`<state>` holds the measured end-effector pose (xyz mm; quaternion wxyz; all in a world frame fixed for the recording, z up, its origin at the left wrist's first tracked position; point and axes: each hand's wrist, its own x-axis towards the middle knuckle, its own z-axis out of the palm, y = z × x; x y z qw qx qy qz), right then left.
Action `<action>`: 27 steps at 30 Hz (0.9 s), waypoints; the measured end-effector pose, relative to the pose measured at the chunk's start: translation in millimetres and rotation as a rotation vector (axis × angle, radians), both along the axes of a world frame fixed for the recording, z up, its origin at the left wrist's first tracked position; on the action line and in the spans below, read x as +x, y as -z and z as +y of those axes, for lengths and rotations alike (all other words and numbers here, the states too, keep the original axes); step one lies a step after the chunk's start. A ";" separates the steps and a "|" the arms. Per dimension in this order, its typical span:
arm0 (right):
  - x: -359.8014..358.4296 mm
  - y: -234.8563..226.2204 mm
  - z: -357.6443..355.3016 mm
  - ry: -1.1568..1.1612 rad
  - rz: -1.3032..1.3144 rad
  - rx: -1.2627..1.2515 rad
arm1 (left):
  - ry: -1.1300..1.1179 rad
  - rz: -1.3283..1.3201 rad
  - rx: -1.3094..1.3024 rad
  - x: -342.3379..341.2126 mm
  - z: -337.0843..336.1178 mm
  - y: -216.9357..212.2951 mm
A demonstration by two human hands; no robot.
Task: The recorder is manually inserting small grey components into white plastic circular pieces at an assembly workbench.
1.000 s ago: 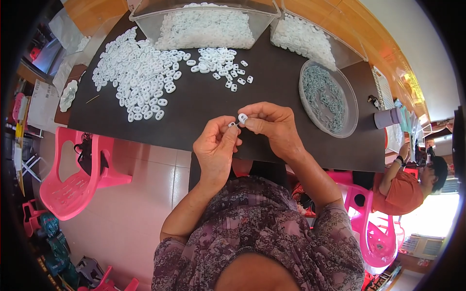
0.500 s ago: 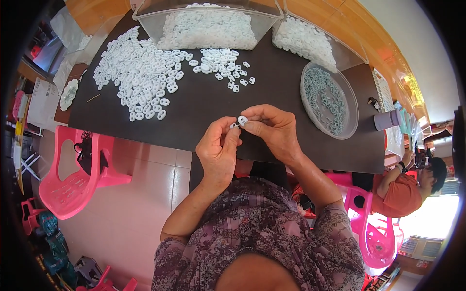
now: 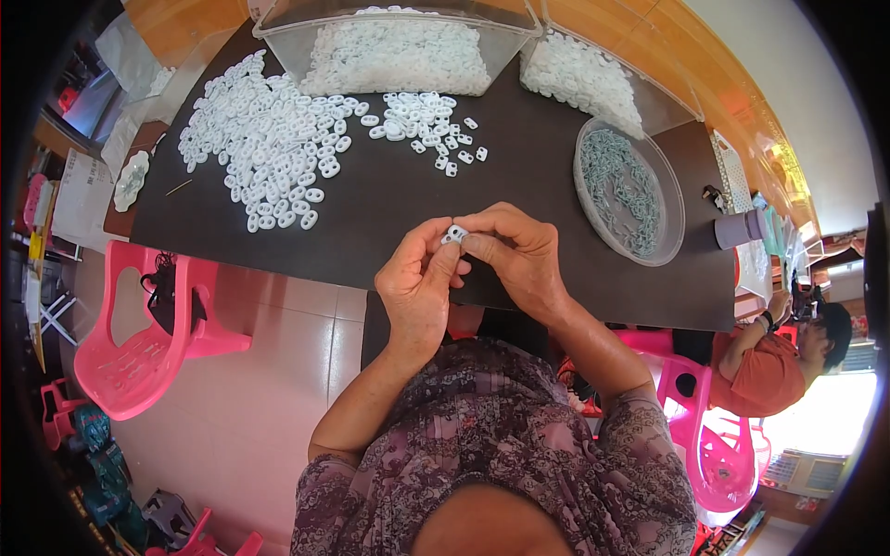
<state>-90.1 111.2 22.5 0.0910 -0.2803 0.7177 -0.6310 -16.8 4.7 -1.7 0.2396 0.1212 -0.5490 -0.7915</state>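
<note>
White link [image 3: 458, 232] is held at the fingertips, just over the near part of the worktop [image 3: 371, 206]. A slip is judged possible: the part is small, and only a narrow pinch is given to it. If dropped near the front edge, it could be lost to the lap or floor. Misalignment may also be caused, since the contact point is partly hidden by the fingers.

Right hand [image 3: 524, 253]: nearly closed, link pinched between thumb and forefinger. Left hand [image 3: 412, 285]: likewise pinched, on a second small white piece [image 3: 446, 240] close against the link; whether the two are joined cannot be told.

Beyond the hands, a small pile [image 3: 413, 117] and a large pile [image 3: 269, 139] of white parts are seen; grey-green parts [image 3: 619, 190] are contained in a round tub [image 3: 666, 245] to the right.
</note>
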 end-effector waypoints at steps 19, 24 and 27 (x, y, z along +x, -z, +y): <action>14.6 3.9 -5.1 0.081 0.407 0.080 | 0.017 -0.012 0.341 -2.4 -3.9 -12.7; 13.1 6.9 -2.6 0.107 0.492 0.084 | 0.067 -0.001 0.353 1.3 -6.4 -14.0; 13.7 11.4 0.6 0.067 0.395 0.063 | 0.082 -0.002 0.322 2.0 -7.2 -9.7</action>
